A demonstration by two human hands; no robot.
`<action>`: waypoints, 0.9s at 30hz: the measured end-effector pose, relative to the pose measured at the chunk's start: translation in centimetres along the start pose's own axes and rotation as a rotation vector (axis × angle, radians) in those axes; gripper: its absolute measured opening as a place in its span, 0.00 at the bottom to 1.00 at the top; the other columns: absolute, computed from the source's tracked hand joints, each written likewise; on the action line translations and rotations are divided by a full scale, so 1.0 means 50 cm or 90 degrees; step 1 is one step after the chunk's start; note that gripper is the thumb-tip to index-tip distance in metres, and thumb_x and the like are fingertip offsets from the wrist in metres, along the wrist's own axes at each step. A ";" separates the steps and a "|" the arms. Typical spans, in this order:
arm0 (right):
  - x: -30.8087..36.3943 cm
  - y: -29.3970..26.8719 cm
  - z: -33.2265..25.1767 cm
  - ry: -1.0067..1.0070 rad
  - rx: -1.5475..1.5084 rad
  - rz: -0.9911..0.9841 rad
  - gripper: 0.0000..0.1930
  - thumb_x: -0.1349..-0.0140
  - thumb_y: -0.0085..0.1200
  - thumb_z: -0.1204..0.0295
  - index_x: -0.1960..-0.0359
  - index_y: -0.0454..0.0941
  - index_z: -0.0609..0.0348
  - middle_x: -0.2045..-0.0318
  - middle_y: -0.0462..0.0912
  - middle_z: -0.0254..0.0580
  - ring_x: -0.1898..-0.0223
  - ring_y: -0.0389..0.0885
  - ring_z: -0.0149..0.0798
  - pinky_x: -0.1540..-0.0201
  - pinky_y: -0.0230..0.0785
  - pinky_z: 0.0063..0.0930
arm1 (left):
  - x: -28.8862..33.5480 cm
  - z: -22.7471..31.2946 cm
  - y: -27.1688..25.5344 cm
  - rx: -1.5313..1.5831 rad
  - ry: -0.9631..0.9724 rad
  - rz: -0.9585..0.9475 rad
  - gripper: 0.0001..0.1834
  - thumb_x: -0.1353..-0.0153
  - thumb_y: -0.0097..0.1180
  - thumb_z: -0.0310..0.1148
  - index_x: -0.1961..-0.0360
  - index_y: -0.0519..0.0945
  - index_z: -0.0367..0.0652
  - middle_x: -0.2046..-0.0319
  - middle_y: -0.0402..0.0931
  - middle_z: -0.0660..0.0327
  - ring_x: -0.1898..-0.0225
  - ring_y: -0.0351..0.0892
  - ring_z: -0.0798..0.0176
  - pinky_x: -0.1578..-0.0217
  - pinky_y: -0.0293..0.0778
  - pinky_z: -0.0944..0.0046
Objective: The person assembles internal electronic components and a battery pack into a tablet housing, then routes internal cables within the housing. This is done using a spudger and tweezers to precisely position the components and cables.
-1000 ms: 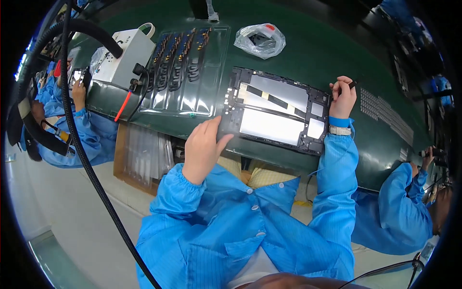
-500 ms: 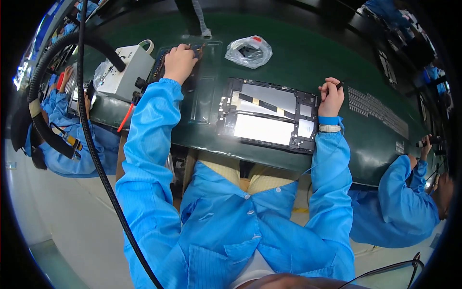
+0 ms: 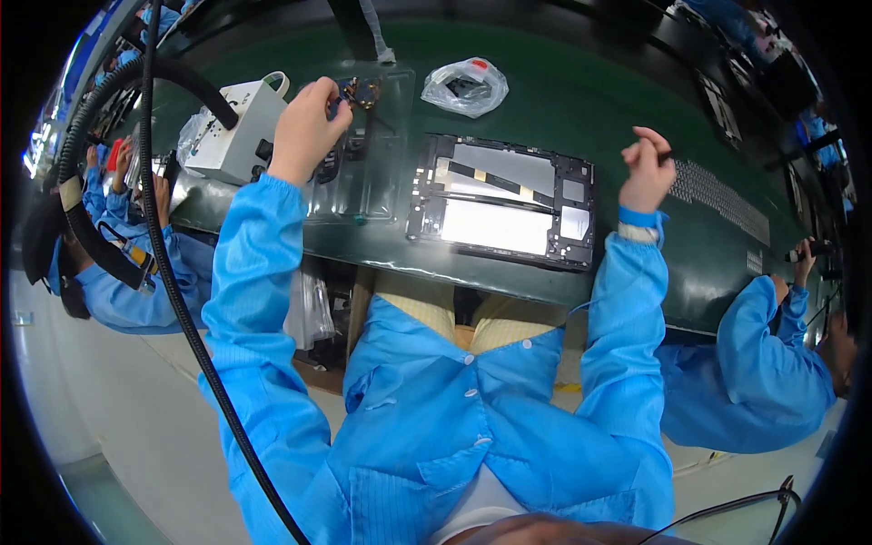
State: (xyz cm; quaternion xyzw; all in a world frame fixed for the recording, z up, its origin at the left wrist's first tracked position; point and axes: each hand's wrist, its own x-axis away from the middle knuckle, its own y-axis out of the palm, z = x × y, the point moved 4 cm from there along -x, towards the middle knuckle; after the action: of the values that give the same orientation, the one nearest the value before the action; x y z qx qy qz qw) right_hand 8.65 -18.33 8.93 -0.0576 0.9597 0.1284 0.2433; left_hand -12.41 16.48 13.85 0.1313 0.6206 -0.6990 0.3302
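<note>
My left hand [image 3: 307, 132] hovers over the left side of a clear plastic tray [image 3: 386, 186], its thumb and fingers pinched together. Whatever sits in that pinch is too small to name. Small dark parts with gold-coloured bits [image 3: 361, 93] lie in the tray beside the fingertips. Between my hands, a dark-framed tablet body [image 3: 578, 193] lies flat on the bench, with silver panels and a black strip bearing yellowish patches across them. Just right of it my right hand [image 3: 647, 174] is raised, fingers curled; what they hold is hidden.
A clear bag [image 3: 465, 88] with dark contents lies behind the tablet body. A grey-white box [image 3: 227, 127] with a thick black hose stands at left. Rows of small grey pieces [image 3: 722, 202] cover the green bench [image 3: 636, 282] at right. Co-workers in blue sit at both sides.
My left hand has moved left and nearer, uncovering parts in the tray. My right hand has shifted right and turned; the dark pen-like tool seen in it earlier no longer shows clearly.
</note>
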 end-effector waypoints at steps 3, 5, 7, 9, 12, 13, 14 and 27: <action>0.068 0.022 -0.123 0.044 -0.126 -0.109 0.07 0.46 0.41 0.78 0.70 0.73 0.66 0.88 0.67 0.31 0.84 0.64 0.24 0.76 0.59 0.16 | 0.025 0.071 -0.057 0.176 -0.004 0.024 0.06 0.56 0.54 0.25 0.75 0.70 0.38 0.80 0.70 0.59 0.80 0.70 0.62 0.77 0.68 0.70; 0.152 0.069 -0.158 0.212 -0.081 -0.236 0.08 0.47 0.43 0.76 0.69 0.74 0.66 0.88 0.69 0.33 0.84 0.65 0.24 0.75 0.60 0.16 | 0.053 0.109 -0.073 0.398 -0.037 0.035 0.06 0.57 0.55 0.21 0.75 0.72 0.39 0.79 0.72 0.60 0.80 0.71 0.66 0.80 0.67 0.74; 0.224 0.146 -0.173 0.246 0.031 -0.451 0.13 0.45 0.39 0.73 0.65 0.74 0.68 0.82 0.75 0.38 0.88 0.58 0.20 0.77 0.59 0.15 | 0.079 0.171 -0.092 0.396 0.061 0.009 0.08 0.59 0.55 0.20 0.74 0.73 0.39 0.77 0.73 0.61 0.80 0.72 0.67 0.81 0.67 0.75; 0.270 0.203 -0.159 0.410 -0.113 -0.474 0.16 0.42 0.39 0.67 0.64 0.73 0.69 0.76 0.77 0.39 0.88 0.56 0.18 0.77 0.59 0.16 | 0.117 0.224 -0.095 0.276 0.313 0.066 0.10 0.61 0.56 0.21 0.72 0.74 0.39 0.74 0.73 0.59 0.78 0.73 0.64 0.80 0.70 0.71; 0.277 0.219 -0.148 0.432 -0.205 -0.360 0.15 0.42 0.44 0.67 0.64 0.73 0.69 0.73 0.78 0.40 0.86 0.58 0.17 0.76 0.60 0.15 | 0.163 0.297 -0.102 0.159 0.493 0.071 0.12 0.65 0.54 0.23 0.73 0.74 0.41 0.72 0.72 0.60 0.77 0.73 0.66 0.80 0.70 0.72; 0.279 0.218 -0.146 0.433 -0.201 -0.353 0.15 0.42 0.44 0.67 0.64 0.73 0.69 0.73 0.78 0.40 0.86 0.58 0.17 0.76 0.60 0.15 | 0.176 0.314 -0.101 0.122 0.520 0.074 0.12 0.66 0.53 0.24 0.74 0.73 0.41 0.72 0.71 0.61 0.77 0.73 0.67 0.80 0.70 0.73; 0.278 0.213 -0.145 0.411 -0.162 -0.333 0.13 0.43 0.46 0.69 0.65 0.74 0.69 0.74 0.78 0.39 0.85 0.61 0.18 0.76 0.60 0.15 | 0.189 0.326 -0.097 0.099 0.548 0.097 0.12 0.66 0.54 0.26 0.75 0.73 0.42 0.73 0.71 0.62 0.77 0.72 0.68 0.81 0.69 0.74; 0.332 0.175 -0.201 0.214 0.068 -0.309 0.09 0.47 0.49 0.80 0.63 0.74 0.67 0.70 0.78 0.43 0.68 0.76 0.28 0.67 0.69 0.19 | 0.170 0.327 -0.089 0.334 0.251 0.031 0.12 0.60 0.58 0.22 0.69 0.76 0.39 0.69 0.75 0.60 0.70 0.74 0.59 0.71 0.70 0.65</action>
State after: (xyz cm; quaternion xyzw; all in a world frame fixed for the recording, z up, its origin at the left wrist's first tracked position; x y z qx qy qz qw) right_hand -11.93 -13.50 11.39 -0.2928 0.9501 0.0044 0.1073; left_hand -17.87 -1.62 15.48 0.3598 0.4680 -0.7879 0.1751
